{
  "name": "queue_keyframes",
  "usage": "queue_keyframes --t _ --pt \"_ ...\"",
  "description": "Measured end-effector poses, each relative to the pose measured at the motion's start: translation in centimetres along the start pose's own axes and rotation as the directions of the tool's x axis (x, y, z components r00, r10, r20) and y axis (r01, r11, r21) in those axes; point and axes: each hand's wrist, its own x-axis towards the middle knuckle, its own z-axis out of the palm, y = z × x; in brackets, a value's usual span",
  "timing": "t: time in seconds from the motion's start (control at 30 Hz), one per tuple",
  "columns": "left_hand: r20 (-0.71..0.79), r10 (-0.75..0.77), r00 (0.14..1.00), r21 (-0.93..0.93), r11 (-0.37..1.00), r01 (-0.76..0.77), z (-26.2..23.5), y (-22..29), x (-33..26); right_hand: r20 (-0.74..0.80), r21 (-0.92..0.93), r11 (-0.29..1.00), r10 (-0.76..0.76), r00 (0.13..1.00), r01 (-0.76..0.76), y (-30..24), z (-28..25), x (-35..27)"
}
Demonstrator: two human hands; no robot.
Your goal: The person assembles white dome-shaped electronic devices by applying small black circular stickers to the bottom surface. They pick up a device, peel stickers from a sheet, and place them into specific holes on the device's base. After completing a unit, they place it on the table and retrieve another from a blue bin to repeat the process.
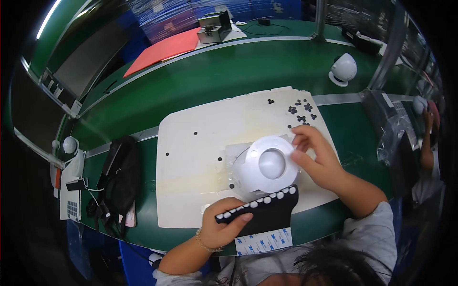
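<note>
My left hand (pixel 222 224) pinches a black sheet (pixel 267 217) with a row of white round pads along its upper edge. Below the black part hangs a strip of printed white-and-blue backing paper (pixel 264 242). Just beyond the sheet, a white round device (pixel 257 155) lies with its ring-shaped base turned up and a domed centre inside the ring. My right hand (pixel 317 159) is at the right rim of the ring, fingers bent and apart, its thumb close to or touching the rim. Nothing shows between those fingers. Part of the device's lower side is hidden by the sheet.
A pale mat (pixel 186 181) covers the green bench, with loose black dots and clusters of black pieces (pixel 301 112) at its far right. A black bag (pixel 121 176) lies left. Another white device (pixel 343 69) stands on the back ledge. Plastic-wrapped boxes (pixel 381 114) sit right, near another person.
</note>
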Motion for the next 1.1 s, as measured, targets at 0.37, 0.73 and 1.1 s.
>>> queue_keyframes --t 0.37,0.73,1.1 --pt "-0.074 0.189 0.979 0.099 0.978 -0.181 0.7 -0.5 0.2 0.212 -0.017 0.958 -0.275 0.938 0.285 -1.8 0.2 -2.9" --pt "-0.108 0.229 0.967 0.198 0.959 -0.205 0.8 -0.5 0.0 0.083 -0.190 0.726 -0.659 0.747 0.661 -1.8 -0.7 -1.8" --pt "-0.025 0.247 0.969 0.260 0.937 -0.233 0.8 -0.5 0.2 0.283 -0.377 0.473 -0.761 0.585 0.797 -1.4 1.3 -2.9"
